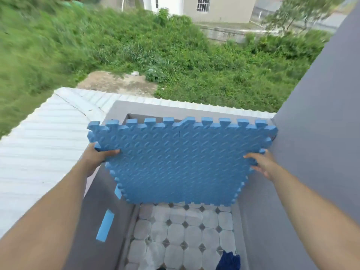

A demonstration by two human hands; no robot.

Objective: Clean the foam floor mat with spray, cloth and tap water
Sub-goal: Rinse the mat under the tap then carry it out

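A blue foam floor mat (179,162) with a puzzle-tooth edge and a stamped oval pattern stands nearly upright in front of me, its top edge level with the grey parapet wall (136,108). My left hand (97,155) grips its left edge, thumb on the front face. My right hand (262,162) grips its right edge. A dark blue cloth (228,261) lies on the tiled floor at the bottom right. No spray bottle or tap is in view.
Grey walls close in on the left (93,211) and right (311,152) of a narrow balcony with a white and grey tiled floor (185,236). Two blue foam strips (106,225) lie on the left ledge. Beyond the parapet are a white corrugated roof (39,145) and grass far below.
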